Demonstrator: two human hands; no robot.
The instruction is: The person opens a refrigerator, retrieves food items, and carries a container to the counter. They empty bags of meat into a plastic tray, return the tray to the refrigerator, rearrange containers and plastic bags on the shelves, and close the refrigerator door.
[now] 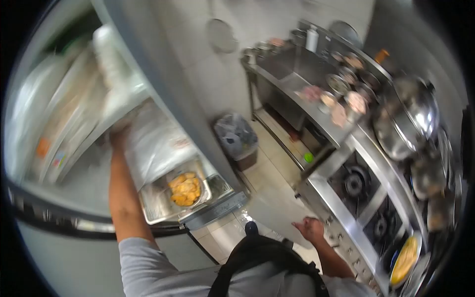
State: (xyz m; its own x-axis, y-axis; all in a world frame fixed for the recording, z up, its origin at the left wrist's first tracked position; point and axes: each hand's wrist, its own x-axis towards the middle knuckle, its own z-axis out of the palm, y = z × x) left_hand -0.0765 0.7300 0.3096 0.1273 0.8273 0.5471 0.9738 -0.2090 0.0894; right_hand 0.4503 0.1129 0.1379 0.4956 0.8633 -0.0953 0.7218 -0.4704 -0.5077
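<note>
My left hand (118,137) reaches into an open cold cabinet, at the edge of a clear plastic sheet or bag (158,143); it is blurred and its fingers are hidden. Just in front, a metal tray (154,202) holds a round container of yellow-orange food pieces (185,189). Large blurred plastic-wrapped packs (64,114) fill the shelf to the left. My right hand (310,228) hangs in the air near the stove's front, thumb apart from loosely curled fingers, with nothing in it.
A lined bin (236,138) stands by the tiled wall. The steel sink counter (297,81) holds bowls and pink meat. The gas stove (363,198) is at right, with large pots (405,119) and a pan of yellow food (405,260) around it.
</note>
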